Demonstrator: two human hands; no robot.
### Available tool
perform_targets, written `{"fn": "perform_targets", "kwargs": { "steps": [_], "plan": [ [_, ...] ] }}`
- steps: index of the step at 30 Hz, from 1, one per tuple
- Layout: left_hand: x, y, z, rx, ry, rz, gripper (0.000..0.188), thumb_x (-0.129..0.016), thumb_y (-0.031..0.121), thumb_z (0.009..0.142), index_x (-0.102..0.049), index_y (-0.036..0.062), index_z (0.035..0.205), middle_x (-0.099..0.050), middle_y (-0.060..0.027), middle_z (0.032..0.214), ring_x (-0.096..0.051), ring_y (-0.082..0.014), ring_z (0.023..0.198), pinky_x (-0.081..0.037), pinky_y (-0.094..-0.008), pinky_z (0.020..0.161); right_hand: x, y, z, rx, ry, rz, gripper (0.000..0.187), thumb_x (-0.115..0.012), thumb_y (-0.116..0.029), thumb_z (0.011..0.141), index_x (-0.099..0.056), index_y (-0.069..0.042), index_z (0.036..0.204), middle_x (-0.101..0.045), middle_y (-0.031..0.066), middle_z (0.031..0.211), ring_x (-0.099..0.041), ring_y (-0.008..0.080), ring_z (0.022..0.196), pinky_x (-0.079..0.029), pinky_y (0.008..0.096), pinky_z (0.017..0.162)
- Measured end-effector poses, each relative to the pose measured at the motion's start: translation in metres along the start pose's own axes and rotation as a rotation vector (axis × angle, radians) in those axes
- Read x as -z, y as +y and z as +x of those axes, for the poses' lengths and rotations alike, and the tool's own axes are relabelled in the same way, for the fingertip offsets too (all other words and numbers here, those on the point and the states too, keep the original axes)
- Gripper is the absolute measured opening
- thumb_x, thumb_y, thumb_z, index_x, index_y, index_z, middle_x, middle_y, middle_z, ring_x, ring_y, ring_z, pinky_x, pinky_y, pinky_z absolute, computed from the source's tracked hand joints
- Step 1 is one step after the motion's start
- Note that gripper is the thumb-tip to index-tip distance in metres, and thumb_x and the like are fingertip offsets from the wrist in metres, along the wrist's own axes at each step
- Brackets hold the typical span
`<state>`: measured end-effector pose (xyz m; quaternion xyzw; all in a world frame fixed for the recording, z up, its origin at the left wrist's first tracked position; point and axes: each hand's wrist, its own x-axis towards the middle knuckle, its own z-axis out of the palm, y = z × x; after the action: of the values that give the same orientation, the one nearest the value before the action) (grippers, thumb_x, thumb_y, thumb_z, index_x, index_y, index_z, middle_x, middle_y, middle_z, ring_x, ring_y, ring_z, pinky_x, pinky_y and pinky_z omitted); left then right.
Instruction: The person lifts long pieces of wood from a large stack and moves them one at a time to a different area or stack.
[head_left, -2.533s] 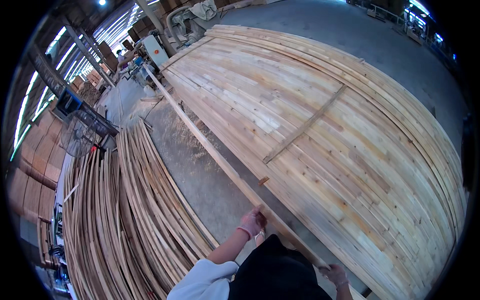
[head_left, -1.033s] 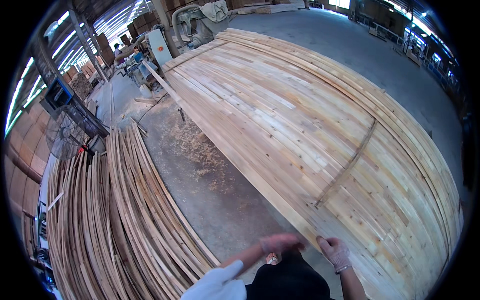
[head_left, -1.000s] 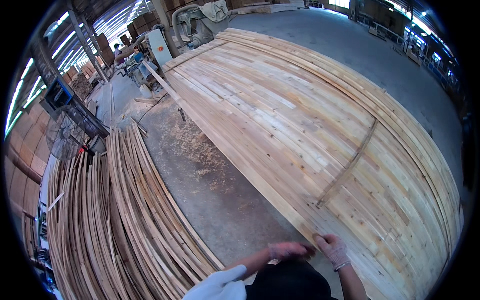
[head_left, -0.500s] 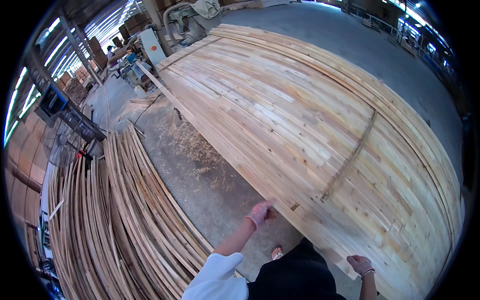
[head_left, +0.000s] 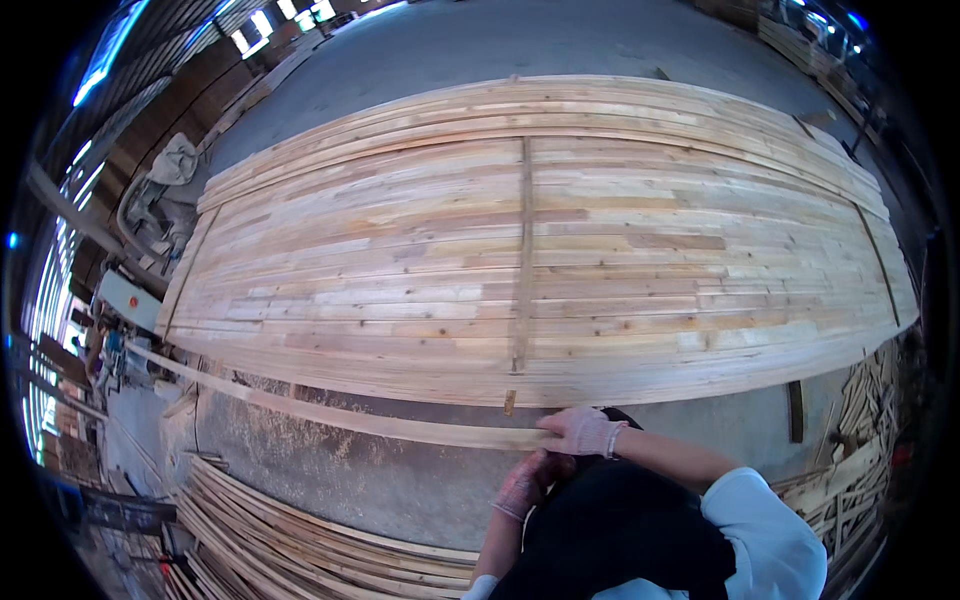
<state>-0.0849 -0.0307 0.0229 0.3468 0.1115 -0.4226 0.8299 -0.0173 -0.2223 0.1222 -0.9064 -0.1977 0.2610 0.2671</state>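
A long, narrow wooden strip reaches from the machine at the far left to my hands, with a gap between it and the front edge of the board stack. My right hand, in a pale knit glove, grips the strip's near end with its fingers over the top. Just below it is my left hand, in a pinkish knit glove, its fingers curled close to the strip's end and partly hidden. Whether the left fingers hold the strip does not show.
A wide stack of joined boards lies in front of me, a cross strip on top. Left stands a woodworking machine. Thin wooden strips lie in a pile at lower left; scrap wood lies right. Sawdust covers some floor.
My view has turned, so the stack now lies across it. The strip has swung away from the stack's edge. My hands, far apart before, are now together at its near end.
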Motion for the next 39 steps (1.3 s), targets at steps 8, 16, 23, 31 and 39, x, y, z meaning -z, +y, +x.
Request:
{"fn": "perform_targets", "kwargs": {
  "steps": [8, 16, 23, 31, 39],
  "plan": [
    [0.062, 0.095, -0.035, -0.331, 0.412, -0.276, 0.041, -0.065, 0.05, 0.087, -0.057, 0.0111, 0.101, -0.044, 0.0028, 0.07, -0.042, -0.0149, 0.061, -0.046, -0.034, 0.067, 0.04, 0.025, 0.012, 0.167, -0.018, 0.007, 0.044, -0.055, -0.047, 0.092, -0.062, -0.013, 0.118, -0.067, 0.0152, 0.107, -0.063, 0.0352, 0.104, -0.05, 0.0462, 0.087],
    [0.064, 0.176, -0.025, -0.851, 0.75, -0.368, 0.029, -0.066, 0.035, 0.089, -0.065, 0.0076, 0.099, -0.065, 0.0006, 0.082, -0.055, -0.0142, 0.066, -0.053, -0.033, 0.068, 0.145, 0.106, -0.003, 0.131, 0.265, 0.173, 0.038, -0.056, -0.045, 0.092, -0.066, -0.016, 0.114, -0.069, 0.0136, 0.1, -0.065, 0.0344, 0.093, -0.051, 0.0449, 0.082],
    [-0.061, 0.233, 0.137, -0.836, 0.796, 0.73, 0.044, -0.064, 0.03, 0.092, -0.058, 0.0006, 0.124, -0.064, -0.0115, 0.11, -0.06, -0.0189, 0.098, -0.048, -0.0312, 0.088, 0.276, 0.215, 0.069, -0.112, 0.458, -0.108, 0.045, -0.061, -0.045, 0.089, -0.063, -0.013, 0.121, -0.069, 0.0119, 0.101, -0.066, 0.0306, 0.095, -0.053, 0.0413, 0.081],
    [-0.124, 0.238, 0.231, -0.353, 0.994, 1.823, 0.076, -0.072, 0.057, 0.072, -0.056, 0.0122, 0.132, -0.044, -0.0158, 0.144, -0.031, -0.0406, 0.137, -0.02, -0.0538, 0.114, 0.42, 0.34, 0.186, -0.466, 0.527, -0.565, 0.048, -0.062, -0.048, 0.085, -0.06, -0.011, 0.114, -0.065, 0.0128, 0.111, -0.065, 0.0288, 0.1, -0.052, 0.0408, 0.081],
    [-0.121, 0.245, 0.238, -0.334, 1.022, 1.885, 0.075, -0.078, 0.053, 0.067, -0.058, 0.0127, 0.127, -0.047, -0.0135, 0.137, -0.036, -0.0391, 0.133, -0.027, -0.0549, 0.111, 0.534, 0.412, 0.284, -0.714, 0.616, -0.802, 0.082, -0.074, -0.038, 0.075, -0.036, -0.009, 0.142, -0.044, 0.0138, 0.142, -0.043, 0.0276, 0.132, -0.036, 0.04, 0.107]
  ]
}}
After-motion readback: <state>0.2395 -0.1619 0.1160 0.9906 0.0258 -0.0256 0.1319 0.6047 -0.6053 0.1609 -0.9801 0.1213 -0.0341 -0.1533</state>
